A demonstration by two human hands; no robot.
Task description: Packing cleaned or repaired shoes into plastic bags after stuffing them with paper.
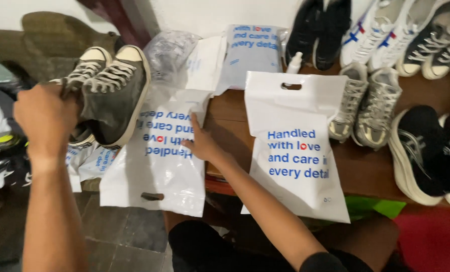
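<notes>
Nearest, the flat white plastic carrier bag with blue lettering and a cut-out handle is being pressed onto the near edge of the brown wooden table by the right hand, whose fingers are spread flat on it and closed around nothing. The film is judged light, limp and slippery, best pinched at its open edge. Further left, the pair of dark grey canvas lace-up sneakers with cream toe caps is being held up by the left hand, which is clamped on the heels or collars. The pair is judged light, with soft uppers and stiff soles. A second, similar white bag is lying to the right, and rows of sports shoes are standing at the far right.
</notes>
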